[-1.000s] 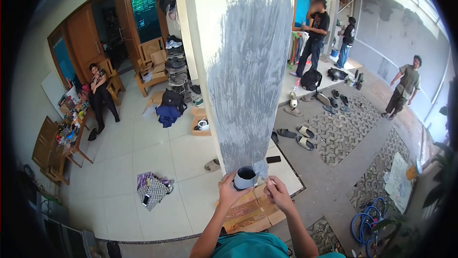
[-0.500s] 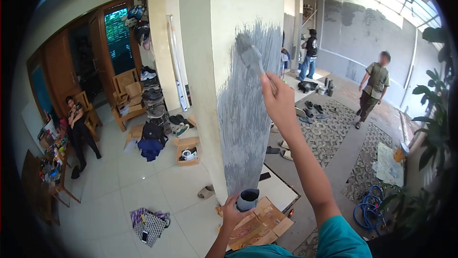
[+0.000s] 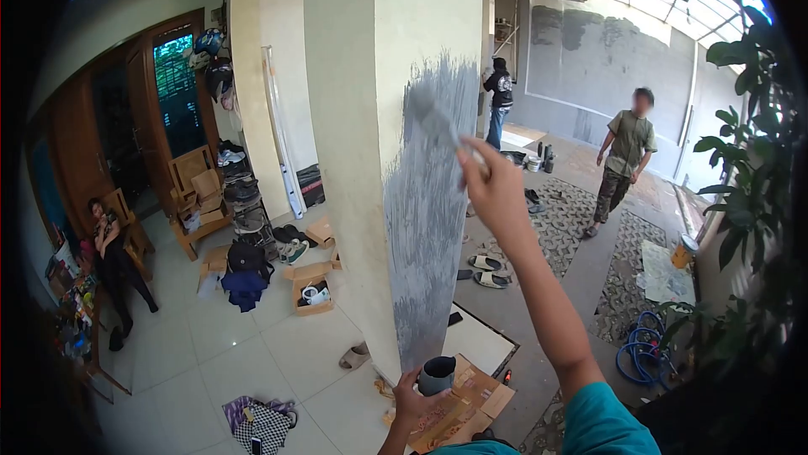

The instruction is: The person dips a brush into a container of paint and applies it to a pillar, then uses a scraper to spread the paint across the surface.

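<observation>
A grey-coated paintbrush point(image 3: 438, 124) is gripped by its handle in my right hand point(image 3: 495, 190). Its bristles lie on the grey paint near the upper left of the painted patch. The pillar point(image 3: 421, 17) is cream at the top and along its left face; streaky grey paint point(image 3: 429, 236) covers much of the face before me. Low down, close to the pillar's foot, my left hand point(image 3: 412, 400) is wrapped around a paint cup point(image 3: 437, 377), grey outside and dark within.
Flattened cardboard point(image 3: 459, 409) lies below the cup. Sandals point(image 3: 488, 271) and a coiled blue hose point(image 3: 646, 350) are to the right. One person point(image 3: 627, 152) walks on the paving, another point(image 3: 498, 101) stands behind, and a third point(image 3: 118, 253) sits left. A cardboard box point(image 3: 311, 291) rests on the tiles.
The brush has moved slightly down the painted face. My view has shifted, and the walking person has come nearer. The left hand still holds the cup.
</observation>
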Tool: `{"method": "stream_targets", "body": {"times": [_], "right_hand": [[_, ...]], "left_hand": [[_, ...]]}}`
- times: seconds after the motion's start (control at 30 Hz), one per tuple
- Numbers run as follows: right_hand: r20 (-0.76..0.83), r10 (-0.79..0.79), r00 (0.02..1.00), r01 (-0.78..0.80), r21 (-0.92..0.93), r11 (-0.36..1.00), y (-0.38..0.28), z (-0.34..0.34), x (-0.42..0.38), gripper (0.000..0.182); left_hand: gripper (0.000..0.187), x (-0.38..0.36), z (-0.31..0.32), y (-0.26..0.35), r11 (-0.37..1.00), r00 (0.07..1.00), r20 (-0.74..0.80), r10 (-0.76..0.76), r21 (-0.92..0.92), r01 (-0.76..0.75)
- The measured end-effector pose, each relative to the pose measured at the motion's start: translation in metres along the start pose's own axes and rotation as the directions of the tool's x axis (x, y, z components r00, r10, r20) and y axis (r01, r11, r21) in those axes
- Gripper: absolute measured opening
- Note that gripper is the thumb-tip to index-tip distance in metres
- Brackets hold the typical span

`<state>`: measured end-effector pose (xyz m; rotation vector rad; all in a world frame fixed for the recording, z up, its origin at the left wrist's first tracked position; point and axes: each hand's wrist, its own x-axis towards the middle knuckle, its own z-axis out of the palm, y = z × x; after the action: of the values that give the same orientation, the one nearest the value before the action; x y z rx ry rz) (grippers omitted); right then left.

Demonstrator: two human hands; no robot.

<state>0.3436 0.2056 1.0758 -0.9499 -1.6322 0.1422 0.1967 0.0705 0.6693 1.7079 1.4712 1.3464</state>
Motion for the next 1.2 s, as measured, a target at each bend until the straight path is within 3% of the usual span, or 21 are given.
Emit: {"method": "stream_targets", "body": {"times": [0.07, 0.1, 0.17, 0.27, 0.37, 0.43, 0.53, 0.6, 0.67, 0.87, 1.0, 1.13, 1.2], "right_hand": [[-0.154, -0.135, 0.979, 0.135, -0.005, 0.991, -0.011, 0.004, 0.024, 0.031], [-0.153, -0.132, 0.979, 0.132, -0.009, 0.991, -0.013, 0.008, 0.031, 0.031], [-0.05, -0.06, 0.997, 0.053, -0.137, 0.989, -0.01, 0.018, 0.038, 0.033], [-0.079, -0.111, 0.991, 0.1, -0.14, 0.985, 0.014, 0.039, 0.005, 0.032], [0.0, -0.063, 0.998, 0.062, -0.126, 0.99, 0.04, 0.043, -0.043, 0.031], [0.15, 0.028, 0.988, -0.008, -0.133, 0.991, 0.048, 0.037, -0.064, 0.029], [0.032, -0.061, 0.998, 0.062, -0.045, 0.997, 0.042, 0.022, -0.063, 0.027], [-0.006, -0.007, 1.0, 0.007, -0.07, 0.998, 0.018, 0.012, -0.046, 0.023], [-0.068, -0.087, 0.994, 0.092, 0.064, 0.994, 0.005, 0.011, -0.021, 0.021], [-0.117, -0.14, 0.983, 0.138, -0.026, 0.99, 0.004, 0.042, 0.005, 0.021], [0.021, -0.048, 0.999, 0.049, -0.022, 0.999, 0.03, 0.049, -0.051, 0.022], [0.073, -0.077, 0.994, 0.074, 0.034, 0.997, 0.048, 0.037, -0.078, 0.02], [0.116, 0.099, 0.988, -0.092, -0.066, 0.994, 0.022, 0.013, -0.068, 0.021]], "left_hand": [[0.083, -0.006, -0.001, -0.001, 1.0, 1.0, -0.019, 0.018, 0.011, -0.018], [0.083, -0.007, -0.003, 0.0, 1.0, 1.0, -0.015, 0.016, 0.008, -0.016], [0.084, -0.01, -0.006, 0.003, 0.998, 0.999, -0.017, -0.048, -0.034, 0.047], [0.085, -0.015, -0.005, -0.007, 0.997, 0.997, -0.057, -0.047, -0.07, 0.043], [0.084, -0.016, -0.012, -0.003, 0.989, 0.994, -0.045, -0.101, -0.116, 0.095], [0.083, -0.018, -0.012, -0.007, 0.992, 0.996, -0.048, -0.081, -0.099, 0.076], [0.081, -0.02, -0.013, -0.013, 0.993, 0.996, -0.058, -0.063, -0.101, 0.057], [0.08, -0.024, -0.015, -0.013, 0.99, 0.995, -0.058, -0.076, -0.125, 0.069], [0.078, -0.029, -0.019, -0.009, 0.99, 0.991, -0.07, -0.11, -0.101, 0.102], [0.072, -0.04, -0.025, -0.007, 0.976, 0.981, -0.098, -0.169, -0.158, 0.152], [0.072, -0.041, -0.029, -0.006, 0.981, 0.98, -0.147, -0.131, -0.161, 0.107], [0.07, -0.043, -0.031, -0.005, 0.987, 0.985, -0.118, -0.126, -0.113, 0.113], [0.068, -0.04, -0.03, -0.005, 0.986, 0.984, -0.127, -0.122, -0.127, 0.106]]}}
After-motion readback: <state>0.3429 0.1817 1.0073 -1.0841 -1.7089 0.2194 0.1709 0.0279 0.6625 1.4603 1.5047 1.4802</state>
